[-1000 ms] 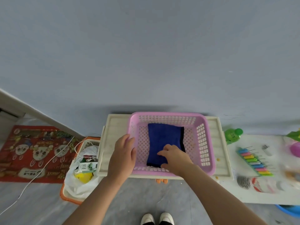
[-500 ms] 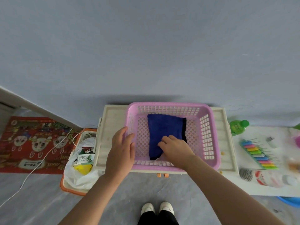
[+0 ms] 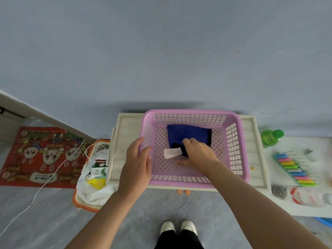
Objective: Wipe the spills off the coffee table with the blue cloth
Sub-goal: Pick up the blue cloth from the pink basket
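Right hand (image 3: 198, 153) inside pink basket (image 3: 239, 123), fingers pinching near edge of blue cloth (image 3: 188, 134), white tag (image 3: 171, 153) showing beside its fingertips, left hand (image 3: 137, 165) spread flat, pressing on basket's left rim, basket upon coffee table (image 3: 125, 126).

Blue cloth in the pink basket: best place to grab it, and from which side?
Take the blue cloth at its near edge, coming down from above through the open top of the pink basket. It lies flat on the basket floor and the walls block any side approach. The right hand is already on that edge, which looks lifted, with a white tag showing.
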A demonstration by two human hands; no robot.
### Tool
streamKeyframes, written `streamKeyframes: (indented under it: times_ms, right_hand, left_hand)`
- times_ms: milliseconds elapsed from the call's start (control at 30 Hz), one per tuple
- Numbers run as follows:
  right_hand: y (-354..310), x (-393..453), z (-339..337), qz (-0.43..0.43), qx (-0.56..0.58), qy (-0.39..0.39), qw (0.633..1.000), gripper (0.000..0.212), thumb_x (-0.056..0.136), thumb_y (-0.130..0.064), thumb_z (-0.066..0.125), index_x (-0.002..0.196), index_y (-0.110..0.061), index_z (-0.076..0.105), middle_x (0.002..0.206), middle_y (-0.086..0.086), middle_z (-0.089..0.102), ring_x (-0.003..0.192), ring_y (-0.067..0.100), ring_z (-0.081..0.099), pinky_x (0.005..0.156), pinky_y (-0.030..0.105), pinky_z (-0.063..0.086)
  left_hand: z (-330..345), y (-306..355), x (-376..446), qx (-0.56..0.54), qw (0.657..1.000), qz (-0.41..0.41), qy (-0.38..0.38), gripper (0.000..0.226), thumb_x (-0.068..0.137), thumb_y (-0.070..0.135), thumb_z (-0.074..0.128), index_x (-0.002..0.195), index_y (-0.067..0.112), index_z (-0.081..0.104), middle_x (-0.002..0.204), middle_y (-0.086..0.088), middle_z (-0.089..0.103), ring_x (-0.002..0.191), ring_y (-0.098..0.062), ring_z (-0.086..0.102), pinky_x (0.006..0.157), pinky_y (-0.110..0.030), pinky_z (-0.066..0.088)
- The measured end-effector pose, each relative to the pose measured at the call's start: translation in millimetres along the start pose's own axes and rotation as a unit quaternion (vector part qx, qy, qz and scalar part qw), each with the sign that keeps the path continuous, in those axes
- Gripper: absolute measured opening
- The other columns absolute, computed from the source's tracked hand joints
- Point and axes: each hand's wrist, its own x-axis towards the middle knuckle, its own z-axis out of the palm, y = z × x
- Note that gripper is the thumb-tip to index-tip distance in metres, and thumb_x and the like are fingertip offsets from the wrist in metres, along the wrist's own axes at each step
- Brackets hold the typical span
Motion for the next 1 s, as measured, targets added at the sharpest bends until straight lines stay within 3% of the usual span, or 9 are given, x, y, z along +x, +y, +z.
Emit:
streamKeyframes:
  times_ms: [100, 300, 467, 567, 667, 700, 833, 933, 1000]
  right_hand:
    - [2.1, -3.6, 0.3, 0.011, 0.038, 0.002, 0.999, 0.023, 0.090, -0.023, 0.052, 0.110, -0.011, 0.050, 0.105, 0.009, 0.057, 0.088, 0.027, 0.057, 0.069, 0.035, 0.046]
    - [8.8, -18.3, -15.5, -0.035, 0.129, 0.033, 0.990, 0.028, 0.089, -0.016, 0.055, 0.116, -0.013, 0.056, 0.111, 0.006, 0.055, 0.100, 0.024, 0.052, 0.082, 0.031, 0.041]
    - [5.6, -40.6, -50.2, -0.017, 0.180, 0.051, 0.982, 0.017, 0.089, -0.015, 0.051, 0.103, -0.012, 0.061, 0.091, 0.009, 0.068, 0.081, 0.026, 0.061, 0.066, 0.031, 0.044]
    - [-0.1, -67.1, -76.4, -0.027, 0.200, 0.066, 0.977, 0.021, 0.090, -0.017, 0.052, 0.107, -0.011, 0.061, 0.089, 0.007, 0.068, 0.079, 0.025, 0.061, 0.068, 0.032, 0.048]
    - [-4.8, -107.3, -98.5, -0.021, 0.229, 0.119, 0.966, 0.017, 0.087, -0.019, 0.055, 0.100, -0.011, 0.063, 0.068, -0.007, 0.058, 0.066, 0.018, 0.054, 0.053, 0.011, 0.035]
    - [-6.2, -122.9, -102.8, -0.012, 0.235, 0.130, 0.963, 0.014, 0.086, -0.020, 0.056, 0.096, -0.011, 0.064, 0.063, -0.010, 0.055, 0.061, 0.015, 0.050, 0.051, 0.010, 0.035]
    - [-9.8, -187.4, -95.3, 0.066, 0.267, 0.127, 0.953, 0.017, 0.087, -0.030, 0.057, 0.093, -0.014, 0.061, 0.076, 0.003, 0.064, 0.063, 0.014, 0.054, 0.052, 0.013, 0.035]
    - [-17.3, -236.1, -71.5, 0.140, 0.345, 0.125, 0.920, 0.013, 0.086, -0.035, 0.058, 0.090, -0.023, 0.060, 0.077, -0.004, 0.065, 0.068, 0.007, 0.058, 0.054, 0.011, 0.039]
    - [-23.6, -265.8, -48.0, 0.192, 0.386, 0.126, 0.894, 0.015, 0.086, -0.034, 0.059, 0.095, -0.022, 0.061, 0.083, -0.003, 0.067, 0.075, 0.010, 0.060, 0.062, 0.019, 0.044]
  left_hand:
    - [-0.1, 1.0, -0.6, 0.003, 1.000, -0.003, -0.002, 0.025, 0.089, 0.005, 0.052, 0.113, 0.003, 0.061, 0.140, -0.017, 0.042, 0.132, -0.029, 0.040, 0.089, -0.035, 0.052]
    - [-3.7, 3.0, -0.4, 0.011, 1.000, -0.006, -0.019, 0.031, 0.093, 0.010, 0.046, 0.123, 0.007, 0.054, 0.149, -0.011, 0.030, 0.139, -0.021, 0.029, 0.097, -0.030, 0.045]
    - [-15.3, 5.9, -4.2, 0.047, 0.996, 0.002, -0.077, 0.039, 0.095, 0.013, 0.042, 0.133, 0.011, 0.044, 0.155, -0.006, 0.016, 0.140, -0.016, 0.026, 0.101, -0.029, 0.044]
    - [-26.1, 10.6, -5.1, 0.048, 0.995, -0.009, -0.089, 0.039, 0.094, 0.012, 0.043, 0.133, 0.010, 0.044, 0.152, -0.006, 0.025, 0.140, -0.019, 0.025, 0.105, -0.031, 0.040]
    - [-37.0, 18.1, -15.8, 0.013, 0.996, -0.038, -0.078, 0.038, 0.095, 0.014, 0.044, 0.132, 0.009, 0.045, 0.142, -0.009, 0.043, 0.132, -0.021, 0.040, 0.105, -0.032, 0.038]
    - [-39.8, 20.5, -21.7, 0.008, 0.996, -0.037, -0.080, 0.038, 0.095, 0.016, 0.044, 0.132, 0.009, 0.045, 0.139, -0.009, 0.046, 0.128, -0.022, 0.044, 0.103, -0.032, 0.040]
    - [-46.3, 21.0, -52.1, 0.004, 0.995, -0.016, -0.097, 0.034, 0.095, 0.018, 0.044, 0.128, 0.010, 0.048, 0.129, -0.008, 0.053, 0.115, -0.023, 0.054, 0.091, -0.035, 0.048]
    - [-47.7, 14.4, -75.6, -0.014, 0.994, -0.003, -0.106, 0.027, 0.094, 0.016, 0.046, 0.117, 0.008, 0.057, 0.117, -0.011, 0.060, 0.109, -0.025, 0.055, 0.089, -0.037, 0.045]
    - [-46.4, 9.2, -92.5, -0.021, 0.990, 0.002, -0.139, 0.023, 0.093, 0.017, 0.047, 0.110, 0.009, 0.061, 0.109, -0.007, 0.063, 0.102, -0.024, 0.058, 0.084, -0.032, 0.045]
